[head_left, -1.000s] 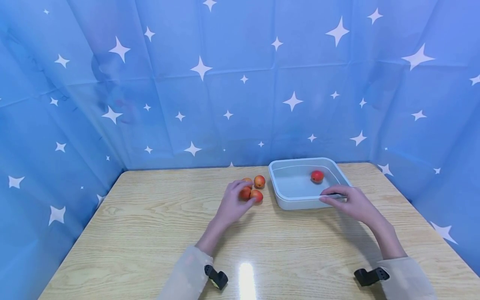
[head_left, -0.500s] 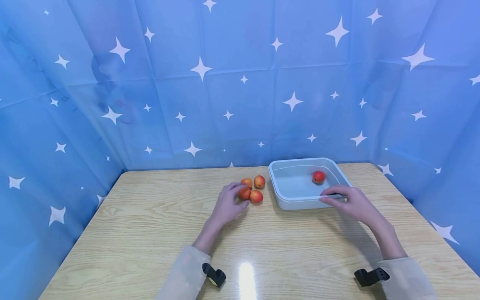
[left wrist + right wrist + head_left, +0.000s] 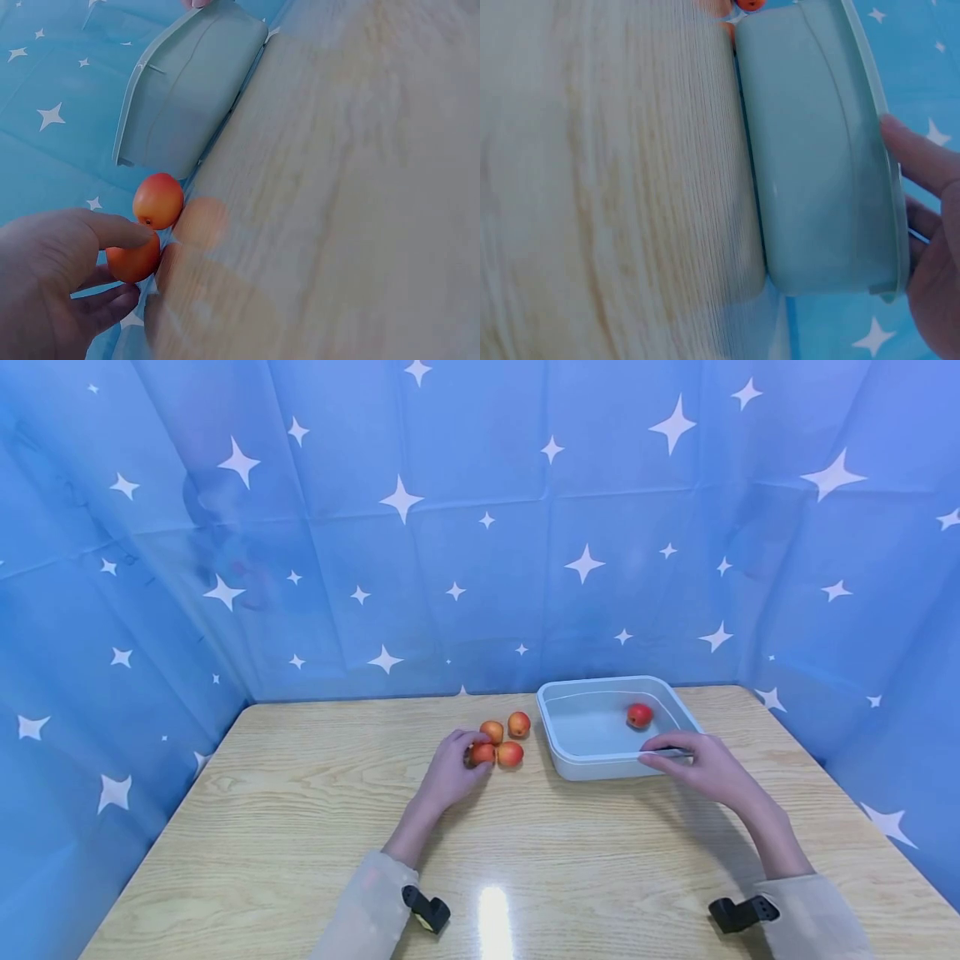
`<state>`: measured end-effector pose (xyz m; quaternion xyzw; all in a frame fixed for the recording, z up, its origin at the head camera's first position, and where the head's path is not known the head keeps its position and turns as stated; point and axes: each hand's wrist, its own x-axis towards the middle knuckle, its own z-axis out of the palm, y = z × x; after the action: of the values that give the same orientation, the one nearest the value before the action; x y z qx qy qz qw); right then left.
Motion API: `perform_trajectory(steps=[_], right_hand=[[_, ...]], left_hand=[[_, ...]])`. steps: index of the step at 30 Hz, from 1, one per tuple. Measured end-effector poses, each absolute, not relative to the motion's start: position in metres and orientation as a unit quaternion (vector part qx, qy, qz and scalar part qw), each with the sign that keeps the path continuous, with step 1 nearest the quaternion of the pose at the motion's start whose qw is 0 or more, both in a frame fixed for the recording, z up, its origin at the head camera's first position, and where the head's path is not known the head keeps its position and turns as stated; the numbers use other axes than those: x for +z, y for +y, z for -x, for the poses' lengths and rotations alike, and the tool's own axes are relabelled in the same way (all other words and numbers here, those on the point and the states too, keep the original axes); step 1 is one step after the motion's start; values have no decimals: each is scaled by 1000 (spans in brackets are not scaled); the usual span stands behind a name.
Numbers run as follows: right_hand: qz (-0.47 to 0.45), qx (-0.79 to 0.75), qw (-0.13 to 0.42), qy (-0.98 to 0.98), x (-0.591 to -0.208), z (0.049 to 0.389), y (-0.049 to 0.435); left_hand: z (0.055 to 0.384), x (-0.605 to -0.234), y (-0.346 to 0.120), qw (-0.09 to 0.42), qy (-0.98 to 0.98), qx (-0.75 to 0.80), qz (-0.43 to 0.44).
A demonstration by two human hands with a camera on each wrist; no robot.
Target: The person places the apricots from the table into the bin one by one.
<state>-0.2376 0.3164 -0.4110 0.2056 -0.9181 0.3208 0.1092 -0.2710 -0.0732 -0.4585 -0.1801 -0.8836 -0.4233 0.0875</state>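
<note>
My left hand (image 3: 452, 771) curls its thumb and fingers round a red-orange fruit like a small apple (image 3: 133, 261) on the table. Right beside that fruit lies a second one (image 3: 511, 754); two more, a fruit (image 3: 492, 732) and another fruit (image 3: 519, 724), sit just behind. The thumb crosses the front of the held fruit in the left wrist view, while the fingers go behind it. My right hand (image 3: 701, 766) pinches the near right rim of a pale blue plastic bin (image 3: 817, 165). Inside the bin rests one redder fruit (image 3: 640, 716).
The bin stands upright at the back of the wooden table (image 3: 300, 827), to the right of the loose fruits. A blue curtain with white stars (image 3: 480, 610) hangs right behind the table's far edge and along both sides.
My left hand has drawn back left and closed round a fruit, which shifted slightly left with it. The fruit in the bin has rolled a little right. My right hand stays on the rim.
</note>
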Motion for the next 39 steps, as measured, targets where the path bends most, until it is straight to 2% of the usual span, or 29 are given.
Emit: perform_trajectory(steps=[13, 29, 39], right_hand=[[-205, 324, 106, -917, -410, 238, 315], [-209, 325, 107, -916, -406, 235, 314], [-207, 321, 110, -917, -407, 236, 315]], left_hand=[[271, -455, -78, 73, -867, -460, 175], [269, -444, -70, 101, -844, -494, 185], [269, -438, -59, 94, -831, -516, 183]])
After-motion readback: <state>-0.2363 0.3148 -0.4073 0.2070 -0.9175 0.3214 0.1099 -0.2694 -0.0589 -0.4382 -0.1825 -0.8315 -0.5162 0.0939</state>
